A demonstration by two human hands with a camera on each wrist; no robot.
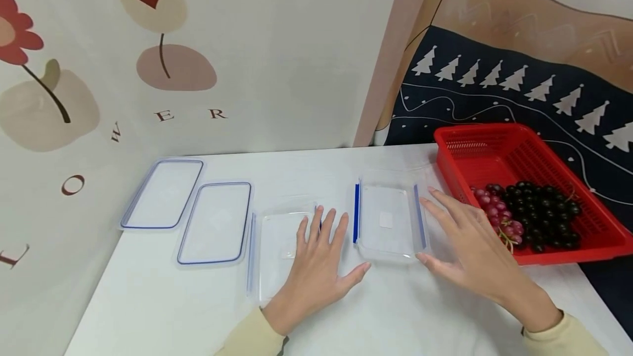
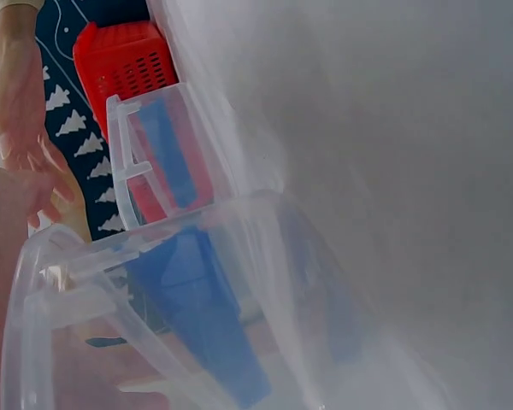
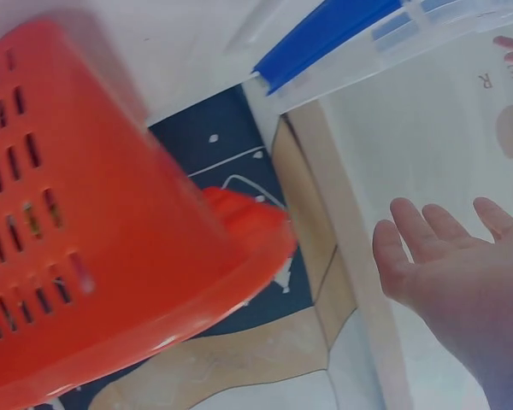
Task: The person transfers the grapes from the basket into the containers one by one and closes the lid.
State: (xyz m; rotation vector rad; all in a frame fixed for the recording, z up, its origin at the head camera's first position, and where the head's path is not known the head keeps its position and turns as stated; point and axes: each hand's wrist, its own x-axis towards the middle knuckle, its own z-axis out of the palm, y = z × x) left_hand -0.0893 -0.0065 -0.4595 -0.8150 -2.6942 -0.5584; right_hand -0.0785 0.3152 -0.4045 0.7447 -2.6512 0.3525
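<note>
Two clear plastic food containers with blue side clips stand on the white table. Over the right part of the left container (image 1: 274, 235) my left hand (image 1: 316, 271) is spread, fingers straight and holding nothing; whether it touches the rim cannot be told. My right hand (image 1: 470, 243) hovers by the right side of the other container (image 1: 386, 207), its fingers loosely extended around nothing. In the right wrist view the right hand (image 3: 462, 273) shows relaxed fingers. The near container (image 2: 197, 299) fills the lower left wrist view, with its blue clip visible.
Two clear lids with blue seals, a nearer lid (image 1: 215, 224) and a farther lid (image 1: 163, 194), lie at the table's left. A red basket (image 1: 494, 147) at the right holds red grapes (image 1: 492, 210) and black grapes (image 1: 546, 213). A printed cloth wall stands behind the table.
</note>
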